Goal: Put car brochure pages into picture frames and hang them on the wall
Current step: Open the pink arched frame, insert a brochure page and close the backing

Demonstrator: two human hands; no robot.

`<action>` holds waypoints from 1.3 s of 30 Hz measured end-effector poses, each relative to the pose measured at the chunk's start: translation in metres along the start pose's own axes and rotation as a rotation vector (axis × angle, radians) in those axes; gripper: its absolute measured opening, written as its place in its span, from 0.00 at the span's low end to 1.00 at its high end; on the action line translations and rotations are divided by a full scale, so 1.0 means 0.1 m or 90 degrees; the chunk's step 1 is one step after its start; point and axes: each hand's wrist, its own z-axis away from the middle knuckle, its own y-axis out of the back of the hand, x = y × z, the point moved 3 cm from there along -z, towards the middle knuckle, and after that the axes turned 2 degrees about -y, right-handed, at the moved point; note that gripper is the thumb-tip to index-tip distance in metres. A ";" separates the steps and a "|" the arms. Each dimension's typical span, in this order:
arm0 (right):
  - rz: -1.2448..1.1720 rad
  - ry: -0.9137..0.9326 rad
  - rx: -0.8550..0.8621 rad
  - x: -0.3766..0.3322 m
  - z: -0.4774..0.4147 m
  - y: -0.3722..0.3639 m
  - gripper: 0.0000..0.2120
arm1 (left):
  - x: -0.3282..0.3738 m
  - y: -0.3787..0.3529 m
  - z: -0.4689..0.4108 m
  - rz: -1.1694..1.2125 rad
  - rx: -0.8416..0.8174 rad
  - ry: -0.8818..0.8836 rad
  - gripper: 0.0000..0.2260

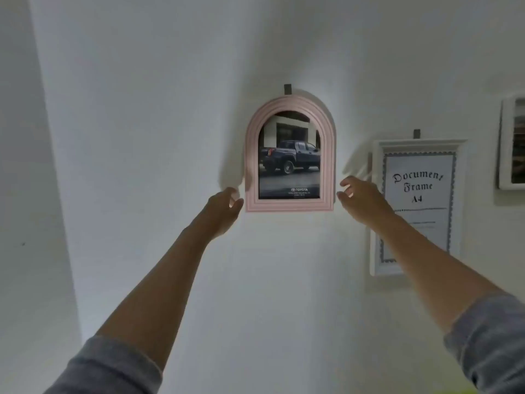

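A pink arched frame [291, 206] hangs on the white wall [142, 137] from a grey hook [288, 89] at its top. It sits upright and holds a brochure page [289, 157] showing a dark pickup truck with a Toyota logo along the bottom. The left hand [223, 207] is raised at the frame's lower left corner, its fingers [237, 204] loosely curved and close together right at the edge. Blur hides whether they touch it. The right hand [360, 197] is raised just beside the lower right corner, with its fingers [345, 183] relaxed, slightly spread and bent toward the frame. They grip nothing, and only a narrow gap, if any, separates them from the frame. Both forearms are bare, with grey sleeves [108, 368] pushed up near the elbows. To the right a white document frame [420, 144] hangs from a second hook [416, 133], still showing its printed A4 insert and partly hidden behind the right forearm. Another white frame [504, 143] is cut off at the far right edge.
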 end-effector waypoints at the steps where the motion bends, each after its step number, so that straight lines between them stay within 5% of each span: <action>1: -0.032 0.001 0.030 -0.02 -0.08 0.02 0.17 | 0.03 0.02 -0.06 0.035 0.019 -0.006 0.18; 8: -0.162 0.063 0.112 -0.04 -0.34 -0.23 0.08 | 0.17 -0.25 -0.21 0.082 0.075 -0.043 0.25; 21: -0.208 0.068 0.221 -0.14 -0.21 0.00 0.16 | 0.49 -0.15 -0.04 0.148 0.180 -0.071 0.24; 30: -0.373 -0.061 0.178 0.27 0.83 -0.24 0.24 | 0.43 -0.64 0.75 0.501 0.052 0.011 0.23; 39: -0.578 -0.139 0.045 1.11 2.10 -0.52 0.20 | 0.44 -1.64 2.06 0.556 0.011 0.154 0.21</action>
